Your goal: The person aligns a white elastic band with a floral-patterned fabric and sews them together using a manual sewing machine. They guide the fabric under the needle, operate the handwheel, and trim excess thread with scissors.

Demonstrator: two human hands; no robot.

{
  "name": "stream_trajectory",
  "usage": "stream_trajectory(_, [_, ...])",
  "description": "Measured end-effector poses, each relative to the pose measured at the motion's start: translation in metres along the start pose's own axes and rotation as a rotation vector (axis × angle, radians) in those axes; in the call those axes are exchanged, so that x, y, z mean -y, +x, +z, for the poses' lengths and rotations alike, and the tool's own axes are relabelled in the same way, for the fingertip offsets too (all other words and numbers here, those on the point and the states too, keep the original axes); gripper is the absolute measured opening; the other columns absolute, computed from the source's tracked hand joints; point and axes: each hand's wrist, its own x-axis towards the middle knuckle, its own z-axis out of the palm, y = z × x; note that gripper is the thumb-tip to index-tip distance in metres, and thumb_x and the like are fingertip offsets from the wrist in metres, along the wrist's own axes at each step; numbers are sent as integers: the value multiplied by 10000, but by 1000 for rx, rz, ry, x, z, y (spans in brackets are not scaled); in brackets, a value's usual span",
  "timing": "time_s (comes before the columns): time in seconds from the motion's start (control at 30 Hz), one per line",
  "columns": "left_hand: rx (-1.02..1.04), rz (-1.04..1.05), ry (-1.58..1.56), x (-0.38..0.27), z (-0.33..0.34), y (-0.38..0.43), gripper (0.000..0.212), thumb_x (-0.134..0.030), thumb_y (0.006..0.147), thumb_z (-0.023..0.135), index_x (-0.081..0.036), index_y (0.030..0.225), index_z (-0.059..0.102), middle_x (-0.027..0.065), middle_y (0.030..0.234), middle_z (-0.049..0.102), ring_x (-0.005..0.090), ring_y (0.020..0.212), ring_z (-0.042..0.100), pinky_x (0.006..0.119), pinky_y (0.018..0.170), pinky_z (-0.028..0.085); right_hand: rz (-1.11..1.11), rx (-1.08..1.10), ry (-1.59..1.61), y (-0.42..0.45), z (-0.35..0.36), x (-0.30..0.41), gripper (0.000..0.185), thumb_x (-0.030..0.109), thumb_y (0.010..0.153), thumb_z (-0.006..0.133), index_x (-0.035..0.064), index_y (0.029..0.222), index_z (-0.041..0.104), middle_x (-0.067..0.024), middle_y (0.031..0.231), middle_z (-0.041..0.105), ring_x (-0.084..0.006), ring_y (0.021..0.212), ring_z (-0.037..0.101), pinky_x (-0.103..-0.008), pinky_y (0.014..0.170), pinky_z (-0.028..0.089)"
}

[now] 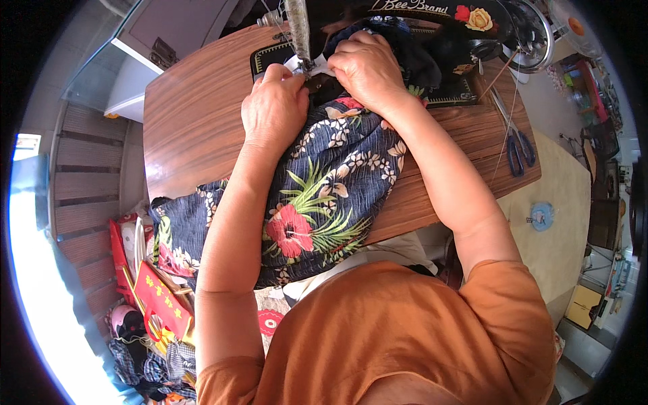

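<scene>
A black Bee Brand sewing machine [405, 14] stands on a wood-grain table, its needle bar and presser foot [306, 66] above a strip of white fabric [321, 66]. My left hand [277, 104] pinches the strip's left end beside the foot. On the other side, my right hand [365, 68] grips the white strip and bunched dark cloth, fingers curled. Dark blue floral fabric [329, 197] hangs from the machine bed between my forearms, over the table edge towards my lap. My fingertips partly hide the strip.
Blue-handled scissors [520, 152] lie at the table's [202, 101] right end, near a loose thread and a thin stick leaning by the handwheel [544, 38]. A pale surface [557, 177] with a small blue item adjoins at right. Red bags [164, 301] and piled cloth [152, 367] are at lower left.
</scene>
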Motion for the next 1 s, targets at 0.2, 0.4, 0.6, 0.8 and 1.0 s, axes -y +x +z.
stream_trajectory(0.2, [94,-45,13,-5,-7,2,234,-219,833,612,-147,1044,686,68,1068,583,285,951,610,406,764,505,10,-7,11,0,0,1,48,139,735,661,110,765,684,-7,802,633,-221,904,562,-365,826,415])
stream_trajectory(0.4, [80,-46,22,-6,-7,2,231,-222,831,615,-148,1037,690,71,1062,583,289,934,617,409,752,507,12,-23,8,0,2,1,41,137,740,656,104,751,677,-13,789,623,-223,888,560,-360,814,421])
stream_trajectory(0.6, [82,-44,3,-4,-7,2,240,-228,833,617,-147,1047,687,72,1069,581,292,932,618,409,755,506,23,-23,16,0,2,2,35,129,735,658,101,744,677,-17,790,624,-225,892,562,-366,815,423])
stream_trajectory(0.8, [66,-36,-41,2,-6,2,255,-232,821,634,-134,1054,672,63,1086,580,283,952,613,407,768,503,57,-70,201,7,5,-7,190,288,768,683,100,786,677,-50,806,639,-256,793,600,-373,728,464])
stream_trajectory(1.0, [53,-66,-171,12,-7,1,350,-195,770,691,-123,1099,595,66,1108,580,283,969,609,393,786,497,478,39,2016,39,-13,-3,556,564,897,479,84,1170,542,-66,994,612,-178,936,580,-327,897,444])
